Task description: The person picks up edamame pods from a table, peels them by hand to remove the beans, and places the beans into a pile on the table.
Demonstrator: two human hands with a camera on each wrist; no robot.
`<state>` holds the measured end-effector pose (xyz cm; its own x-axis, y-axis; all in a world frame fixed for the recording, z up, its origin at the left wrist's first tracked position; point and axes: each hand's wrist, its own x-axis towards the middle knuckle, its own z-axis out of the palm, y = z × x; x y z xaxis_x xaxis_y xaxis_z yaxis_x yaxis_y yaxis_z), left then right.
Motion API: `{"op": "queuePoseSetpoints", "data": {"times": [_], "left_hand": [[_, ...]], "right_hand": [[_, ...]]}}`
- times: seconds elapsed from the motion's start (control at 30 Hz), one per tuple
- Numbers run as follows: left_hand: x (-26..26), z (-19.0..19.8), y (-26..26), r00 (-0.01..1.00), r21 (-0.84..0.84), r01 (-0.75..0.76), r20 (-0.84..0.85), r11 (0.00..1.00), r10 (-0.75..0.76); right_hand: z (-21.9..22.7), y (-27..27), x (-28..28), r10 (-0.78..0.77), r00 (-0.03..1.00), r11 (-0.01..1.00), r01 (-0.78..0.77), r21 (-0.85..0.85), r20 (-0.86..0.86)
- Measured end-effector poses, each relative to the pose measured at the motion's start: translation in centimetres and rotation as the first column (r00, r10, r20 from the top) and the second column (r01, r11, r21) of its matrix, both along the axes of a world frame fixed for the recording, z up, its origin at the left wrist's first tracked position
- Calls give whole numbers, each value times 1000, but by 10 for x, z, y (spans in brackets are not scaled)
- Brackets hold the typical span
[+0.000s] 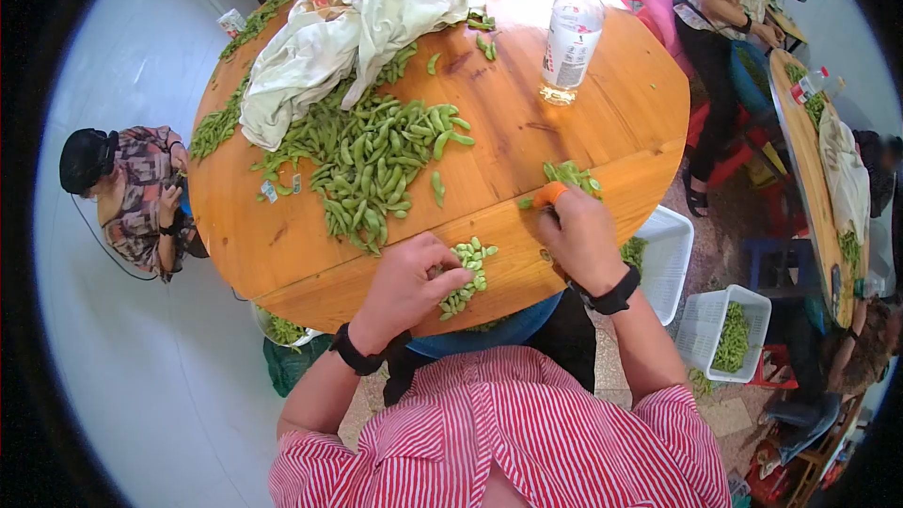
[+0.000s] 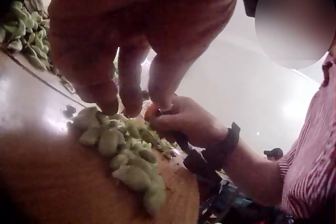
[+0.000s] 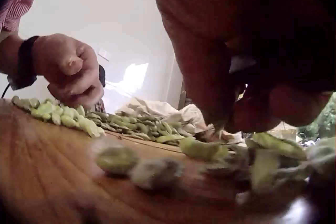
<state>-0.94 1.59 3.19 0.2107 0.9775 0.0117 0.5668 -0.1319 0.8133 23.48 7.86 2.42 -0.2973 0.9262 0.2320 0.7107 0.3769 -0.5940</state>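
Shelled green beans (image 1: pixel 467 277) lie in a small heap near the table's front edge. My left hand (image 1: pixel 409 287) is beside them, its bent fingers over the heap; in the left wrist view the fingertips reach down at the beans (image 2: pixel 134 175) with gaps between them. My right hand (image 1: pixel 578 237), with an orange cover on one finger, is at a small pile of green pods (image 1: pixel 576 175) to the right. In the right wrist view its fingers bend over pods (image 3: pixel 275 145); whether they pinch one is hidden. A large pod pile (image 1: pixel 376 155) lies further back.
A pale cloth (image 1: pixel 348 28) covers part of the large pile. A clear bottle (image 1: pixel 570 42) stands at the back right. Below the table's right edge are white baskets (image 1: pixel 696 343), and a blue basin (image 1: pixel 499 334) sits under the front edge. Other people sit around.
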Motion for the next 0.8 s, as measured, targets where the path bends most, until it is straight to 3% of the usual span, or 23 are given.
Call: {"op": "queuePoseSetpoints", "data": {"times": [0.07,0.17,0.23,0.3,0.33,0.37,0.4,0.5,0.57,0.7,0.77,0.8], "left_hand": [[0,3,7,998,-21,35,-45,999,-36],[-1,1,34,990,132,-69,-112,989,84],[-3,-10,56,950,294,-175,-199,940,239],[-7,-18,72,937,312,-146,-261,939,232],[-8,-22,78,894,296,-118,-384,948,231],[-8,-25,81,836,277,-92,-500,956,225],[-8,-25,82,837,278,-91,-499,956,225],[-8,-25,82,866,281,-106,-444,954,228],[-12,-26,78,907,353,-149,-324,924,270],[-10,-17,64,941,330,-193,-205,924,269],[-5,-11,53,962,-51,-257,80,965,260],[-1,-7,47,963,-53,-251,81,966,255]], "right_hand": [[-5,3,6,-22,999,999,21,33,40],[8,0,3,-69,995,994,63,93,68],[11,-5,0,-91,994,989,84,120,53],[4,-8,-1,-86,995,987,77,144,55],[2,-9,-2,-87,995,986,78,146,56],[1,-11,-4,-27,999,994,25,102,19],[0,-13,-5,31,999,998,-30,58,-20],[-6,-18,-11,120,989,990,-125,-64,-83],[-12,-19,-16,140,984,987,-147,-63,-108],[-12,-17,-26,163,967,983,-177,-57,-194],[-1,-17,-32,135,961,984,-159,-82,-242],[4,-17,-35,109,952,984,-144,-106,-287]]}}
